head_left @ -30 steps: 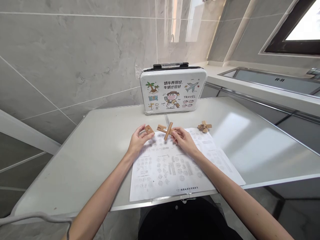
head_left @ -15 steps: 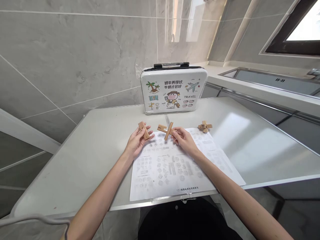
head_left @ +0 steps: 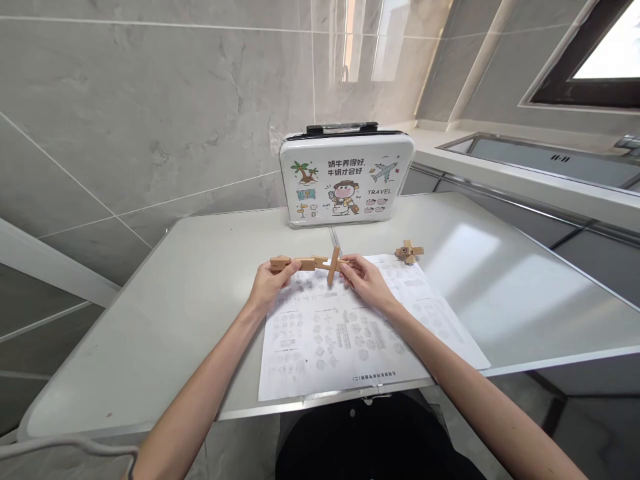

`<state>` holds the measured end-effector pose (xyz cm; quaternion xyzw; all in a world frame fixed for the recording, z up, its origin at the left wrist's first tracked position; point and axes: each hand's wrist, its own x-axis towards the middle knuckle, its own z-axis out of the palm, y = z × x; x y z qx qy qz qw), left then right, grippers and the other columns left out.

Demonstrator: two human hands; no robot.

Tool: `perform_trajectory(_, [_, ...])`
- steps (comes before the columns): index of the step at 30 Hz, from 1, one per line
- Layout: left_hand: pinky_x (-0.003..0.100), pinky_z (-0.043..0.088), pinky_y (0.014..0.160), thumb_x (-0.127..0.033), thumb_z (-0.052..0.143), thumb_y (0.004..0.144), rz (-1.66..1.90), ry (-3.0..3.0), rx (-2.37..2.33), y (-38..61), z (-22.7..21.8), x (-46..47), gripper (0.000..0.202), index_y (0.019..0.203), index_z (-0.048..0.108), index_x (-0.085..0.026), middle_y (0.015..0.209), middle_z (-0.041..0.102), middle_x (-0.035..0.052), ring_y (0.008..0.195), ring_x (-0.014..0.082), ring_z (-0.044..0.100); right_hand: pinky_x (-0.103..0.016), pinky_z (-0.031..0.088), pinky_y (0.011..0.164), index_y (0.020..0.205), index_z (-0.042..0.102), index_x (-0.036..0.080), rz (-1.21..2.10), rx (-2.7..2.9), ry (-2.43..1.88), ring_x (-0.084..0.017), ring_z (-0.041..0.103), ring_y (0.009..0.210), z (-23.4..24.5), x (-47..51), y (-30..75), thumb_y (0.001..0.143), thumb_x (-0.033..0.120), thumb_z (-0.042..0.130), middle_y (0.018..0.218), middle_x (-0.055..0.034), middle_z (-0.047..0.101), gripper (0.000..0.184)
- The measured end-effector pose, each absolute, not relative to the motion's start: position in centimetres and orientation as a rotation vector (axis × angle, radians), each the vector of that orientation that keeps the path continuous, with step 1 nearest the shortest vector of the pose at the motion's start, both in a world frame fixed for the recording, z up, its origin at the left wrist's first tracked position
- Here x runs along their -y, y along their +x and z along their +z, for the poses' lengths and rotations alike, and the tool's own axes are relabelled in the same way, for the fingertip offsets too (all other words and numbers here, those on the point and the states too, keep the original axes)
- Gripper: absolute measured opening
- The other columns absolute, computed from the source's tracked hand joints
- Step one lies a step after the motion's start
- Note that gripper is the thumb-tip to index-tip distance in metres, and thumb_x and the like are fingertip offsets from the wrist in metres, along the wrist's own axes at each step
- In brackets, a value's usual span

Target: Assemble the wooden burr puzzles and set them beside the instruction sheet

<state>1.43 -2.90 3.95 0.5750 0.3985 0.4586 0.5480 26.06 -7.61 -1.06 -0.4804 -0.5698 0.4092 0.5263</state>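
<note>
My left hand (head_left: 273, 280) pinches a notched wooden puzzle piece (head_left: 306, 264), held nearly level above the paper. My right hand (head_left: 364, 277) is closed on two crossed wooden puzzle pieces (head_left: 333, 265), one standing steeply and the other running sideways through it. The end of the left piece meets or overlaps the sideways piece; I cannot tell whether they touch. Beneath both hands lies a printed instruction sheet (head_left: 345, 353) with rows of small grey diagrams. An assembled wooden burr puzzle (head_left: 409, 251) sits at the sheet's far right corner.
A white cartoon-printed case (head_left: 347, 180) with a black handle stands at the back of the folding table (head_left: 200, 267), near the tiled wall. On the right is a counter with a sink (head_left: 540, 160). A grey cable (head_left: 70, 437) crosses the lower left.
My left hand has turned its wooden piece from slanted to nearly level and brought it against or close to the crossed pieces. My right hand has tilted those slightly.
</note>
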Motion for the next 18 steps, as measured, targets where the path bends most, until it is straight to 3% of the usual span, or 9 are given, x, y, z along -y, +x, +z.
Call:
perform_trajectory(6, [0.023, 0.029, 0.048, -0.077, 0.070, 0.083, 1.041, 1.313, -0.824, 1.9, 4.1, 3.3, 0.061, 0.078, 0.062, -0.018, 0.062, 0.037, -0.0049, 0.053, 0.0091, 0.030, -0.034, 0.052, 0.073, 0.116, 0.067, 0.023, 0.918, 1.489, -1.149, -0.019, 0.064, 0.075, -0.6, 8.2, 25.5, 0.102, 0.054, 0.058, 0.091, -0.0046, 0.072, 0.035])
perform_trajectory(11, [0.024, 0.034, 0.052, -0.075, 0.061, 0.092, 1.006, 1.378, -0.800, 2.1, 4.1, 3.6, 0.057, 0.081, 0.058, -0.019, 0.063, 0.032, -0.0059, 0.056, 0.0111, 0.032, -0.033, 0.049, 0.075, 0.113, 0.070, 0.023, 0.820, 1.643, -1.094, -0.020, 0.066, 0.082, -0.2, 8.7, 25.0, 0.105, 0.044, 0.056, 0.094, -0.0046, 0.074, 0.027])
perform_trajectory(14, [0.026, 0.038, 0.058, -0.072, 0.047, 0.100, 1.030, 1.511, -0.853, 2.2, 4.3, 3.9, 0.059, 0.075, 0.054, -0.019, 0.067, 0.041, -0.0022, 0.060, 0.0128, 0.036, -0.033, 0.050, 0.075, 0.114, 0.070, 0.023, 0.807, 1.678, -1.052, -0.019, 0.067, 0.082, -0.2, 8.8, 24.9, 0.106, 0.038, 0.056, 0.095, -0.0043, 0.075, 0.022])
perform_trajectory(18, [0.028, 0.042, 0.065, -0.067, 0.043, 0.104, 1.034, 1.713, -0.940, 2.5, 4.9, 4.7, 0.058, 0.070, 0.049, -0.020, 0.070, 0.046, 0.0000, 0.065, 0.0147, 0.042, -0.032, 0.050, 0.073, 0.113, 0.070, 0.024, 0.750, 1.718, -1.025, -0.019, 0.069, 0.085, -0.1, 9.0, 24.6, 0.105, 0.032, 0.058, 0.099, -0.0042, 0.076, 0.017])
